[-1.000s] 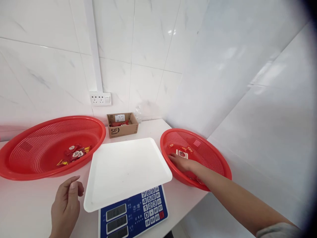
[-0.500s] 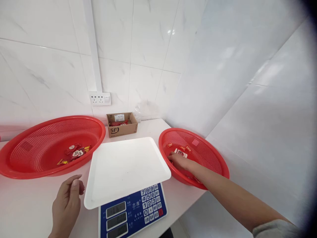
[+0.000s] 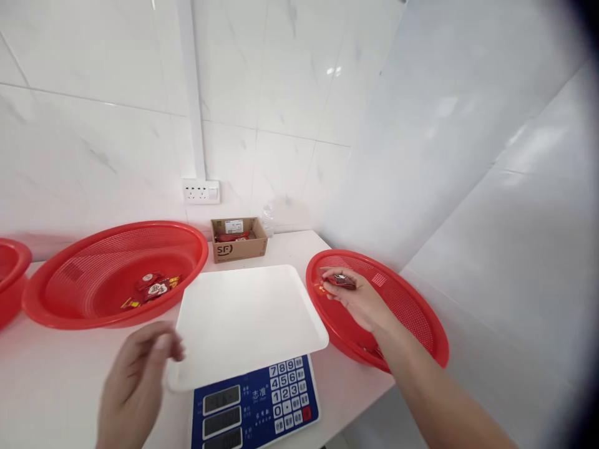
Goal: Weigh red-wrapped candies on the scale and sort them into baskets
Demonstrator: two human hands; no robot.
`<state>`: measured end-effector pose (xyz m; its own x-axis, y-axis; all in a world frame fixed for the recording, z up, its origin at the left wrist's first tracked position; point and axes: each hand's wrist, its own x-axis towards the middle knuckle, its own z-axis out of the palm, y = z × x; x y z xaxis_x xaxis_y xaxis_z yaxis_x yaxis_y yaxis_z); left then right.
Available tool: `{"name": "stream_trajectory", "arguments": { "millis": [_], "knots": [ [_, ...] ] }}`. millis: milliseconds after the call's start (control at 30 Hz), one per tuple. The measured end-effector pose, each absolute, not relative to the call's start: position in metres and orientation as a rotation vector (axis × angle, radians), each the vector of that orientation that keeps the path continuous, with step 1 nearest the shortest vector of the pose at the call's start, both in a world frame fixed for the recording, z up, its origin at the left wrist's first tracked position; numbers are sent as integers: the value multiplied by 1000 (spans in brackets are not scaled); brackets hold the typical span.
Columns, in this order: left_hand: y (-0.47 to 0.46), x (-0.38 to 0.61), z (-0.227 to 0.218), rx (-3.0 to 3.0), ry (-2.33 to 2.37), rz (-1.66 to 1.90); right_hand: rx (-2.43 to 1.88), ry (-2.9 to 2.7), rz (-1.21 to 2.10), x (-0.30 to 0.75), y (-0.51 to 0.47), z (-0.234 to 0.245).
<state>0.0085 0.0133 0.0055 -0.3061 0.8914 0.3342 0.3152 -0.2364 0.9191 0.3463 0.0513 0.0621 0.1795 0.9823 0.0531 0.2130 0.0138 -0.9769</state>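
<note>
My right hand point(image 3: 358, 296) is closed on a dark red wrapped candy point(image 3: 341, 281), held over the right red basket point(image 3: 412, 305). A few small wrapped pieces lie in that basket, partly behind the hand. My left hand point(image 3: 140, 374), slightly blurred, hovers at the left edge of the white weighing tray point(image 3: 253, 318). Its fingers are curled in with the thumb against them, and nothing shows in them. Below the tray is the blue scale panel point(image 3: 257, 405) with keys and displays. The tray carries no item.
To the left, a large red basket point(image 3: 51, 305) holds several red and yellow packets point(image 3: 156, 289). Part of another red basket point(image 3: 14, 268) shows at the far left. An open cardboard box point(image 3: 241, 249) with red packets stands behind the tray. Tiled walls close off the back and right.
My right hand has come up from the bottom of the right basket with the dark red candy. My left hand has moved right, to the tray's edge. The view has shifted slightly left.
</note>
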Motion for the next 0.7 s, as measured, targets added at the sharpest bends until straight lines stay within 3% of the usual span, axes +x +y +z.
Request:
{"name": "stream_trajectory", "arguments": {
  "millis": [200,467,700],
  "knots": [
    [13,79,44,1422,834,956,-899,-1014,1427,253,34,52],
    [29,71,37,1280,1039,1113,-714,-815,1703,218,39,34],
    [29,63,40,996,1006,1097,-683,-632,1754,222,39,34]
  ]
}}
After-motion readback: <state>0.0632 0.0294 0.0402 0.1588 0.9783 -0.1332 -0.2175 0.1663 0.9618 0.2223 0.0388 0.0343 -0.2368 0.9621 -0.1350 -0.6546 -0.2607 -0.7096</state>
